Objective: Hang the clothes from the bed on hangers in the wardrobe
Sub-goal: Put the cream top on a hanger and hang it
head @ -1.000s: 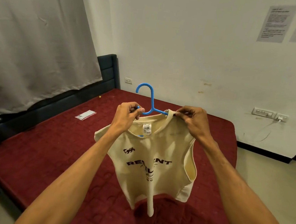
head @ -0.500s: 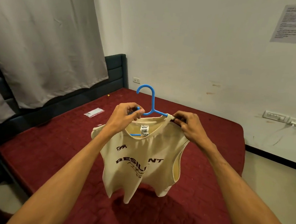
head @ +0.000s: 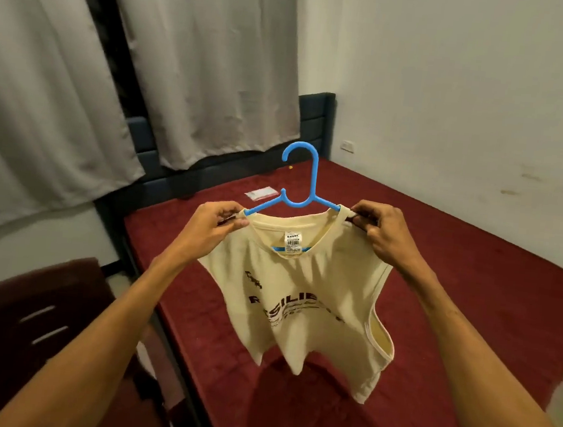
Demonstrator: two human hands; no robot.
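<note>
Left hand pinches shoulder strap of cream vest onto end of blue hanger; right hand pinches opposite strap likewise. Vest hangs free above bed. I judge cloth light, limp, liable to slide off smooth plastic; hanger stiff. I would carry by hook stem, straps seated first.

A cream sleeveless shirt with dark print hangs on an upright blue hanger above the maroon bed.
</note>
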